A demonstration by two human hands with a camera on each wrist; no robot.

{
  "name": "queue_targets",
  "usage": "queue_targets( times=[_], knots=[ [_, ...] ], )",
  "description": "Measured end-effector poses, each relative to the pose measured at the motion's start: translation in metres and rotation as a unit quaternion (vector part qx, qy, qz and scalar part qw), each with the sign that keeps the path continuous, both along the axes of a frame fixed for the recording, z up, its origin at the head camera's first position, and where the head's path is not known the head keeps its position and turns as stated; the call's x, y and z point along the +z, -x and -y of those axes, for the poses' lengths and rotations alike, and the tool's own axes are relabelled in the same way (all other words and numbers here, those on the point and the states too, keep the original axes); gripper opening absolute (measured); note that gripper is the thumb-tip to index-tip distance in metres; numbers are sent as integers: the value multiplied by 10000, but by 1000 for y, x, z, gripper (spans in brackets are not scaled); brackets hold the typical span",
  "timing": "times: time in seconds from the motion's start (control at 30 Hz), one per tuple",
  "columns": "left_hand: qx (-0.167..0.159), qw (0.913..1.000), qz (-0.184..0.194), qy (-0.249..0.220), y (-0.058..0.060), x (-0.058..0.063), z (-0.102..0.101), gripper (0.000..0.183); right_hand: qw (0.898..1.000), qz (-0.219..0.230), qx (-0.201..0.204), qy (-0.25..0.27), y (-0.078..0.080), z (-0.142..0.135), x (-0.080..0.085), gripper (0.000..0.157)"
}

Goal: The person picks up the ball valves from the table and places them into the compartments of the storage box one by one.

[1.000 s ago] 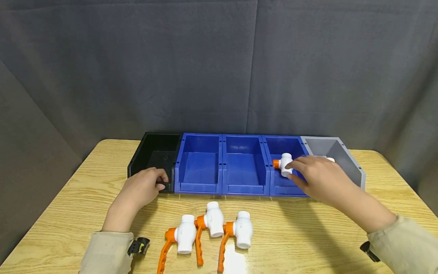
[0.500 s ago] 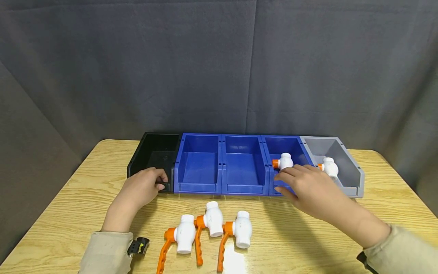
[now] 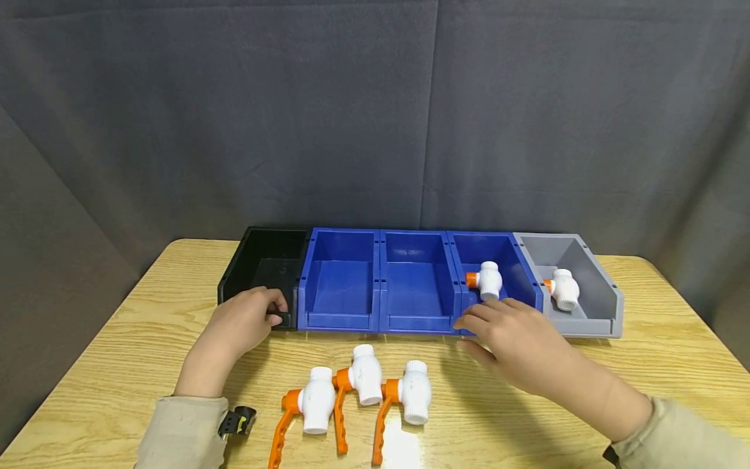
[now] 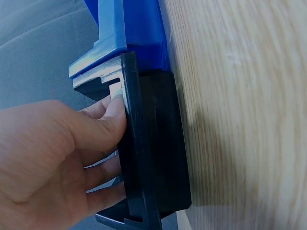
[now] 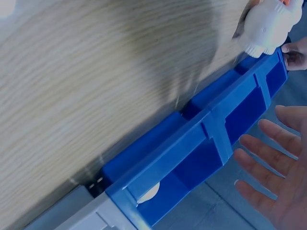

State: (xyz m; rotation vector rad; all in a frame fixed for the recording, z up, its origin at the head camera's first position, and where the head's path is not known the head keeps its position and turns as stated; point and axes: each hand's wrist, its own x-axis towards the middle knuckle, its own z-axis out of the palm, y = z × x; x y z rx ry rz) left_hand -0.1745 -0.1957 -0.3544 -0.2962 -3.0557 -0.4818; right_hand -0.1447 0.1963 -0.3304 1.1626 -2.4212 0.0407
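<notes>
My left hand (image 3: 246,320) grips the front lip of the black bin (image 4: 156,143); in the left wrist view the thumb presses on the edge. My right hand (image 3: 518,342) hangs over the front edge of the rightmost blue bin (image 3: 523,257), holding nothing, with fingers apart in the right wrist view. In that bin lies a white ball valve (image 3: 489,280) with an orange stem. Another white ball valve (image 3: 565,290) sits in the grey bin (image 3: 606,299). On the table between my forearms lie three more: a left valve (image 3: 318,400), a middle valve (image 3: 367,376) and a right valve (image 3: 416,394), with orange lever handles.
The bins stand side by side across the wooden table (image 3: 135,345). Between the black bin and the rightmost blue one are a left blue bin (image 3: 342,286) and a middle blue bin (image 3: 417,286). A dark grey curtain (image 3: 351,117) hangs behind.
My right hand has let go of the ball valve in the rightmost blue bin and drawn back toward me and left. The left hand has stayed on the black bin.
</notes>
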Motion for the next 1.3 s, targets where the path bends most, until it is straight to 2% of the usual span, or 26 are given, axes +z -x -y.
queue_targets(
  times=[0.47,0.77,1.3],
  knots=[
    [-14,10000,15,27,0,0,0,9,9993,119,335,96,-15,18,-12,21],
    [8,10000,37,19,-1,1,0,9,9993,230,258,163,-23,28,-20,16],
    [23,10000,-9,26,-1,1,-1,9,9986,252,453,93,-31,42,-26,28]
  ],
)
